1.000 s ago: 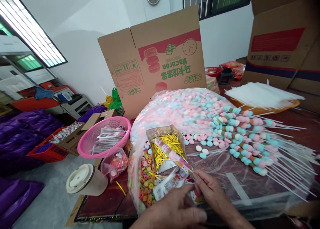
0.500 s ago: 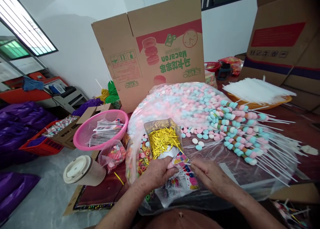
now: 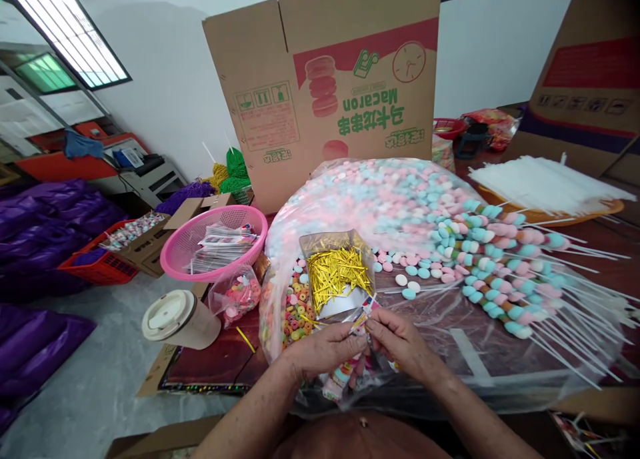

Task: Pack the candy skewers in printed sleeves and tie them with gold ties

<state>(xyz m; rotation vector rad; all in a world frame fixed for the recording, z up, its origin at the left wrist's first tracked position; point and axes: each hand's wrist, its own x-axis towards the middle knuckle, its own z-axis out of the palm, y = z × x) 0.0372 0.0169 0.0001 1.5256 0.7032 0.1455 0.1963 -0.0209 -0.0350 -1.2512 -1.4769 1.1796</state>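
Close to the table's front edge, my left hand (image 3: 325, 345) is closed around the neck of a small clear printed plastic bag (image 3: 342, 377). Pink and pale blue contents show through the lower part of the bag. My right hand (image 3: 400, 342) pinches the same bag just below its colourful top, fingertips almost touching my left. Whether a tie sits between the fingers is hidden. Just beyond my hands, gold twist ties (image 3: 337, 275) fill an open container. Several ring-shaped candies (image 3: 297, 305) lie in a clear bag to its left.
Pink and blue candies (image 3: 380, 192) heap under plastic behind. Candy skewers (image 3: 510, 272) with white sticks lie at right, near a tray of white sticks (image 3: 540, 182). To the left stand a pink basket (image 3: 173, 262) and a lidded cup (image 3: 193, 322). A large carton (image 3: 320, 19) rises behind.
My hands have drawn together, and the bag between them is now bunched at the neck, with its top pointing up. The whole view has shifted, moving the scene rightward.
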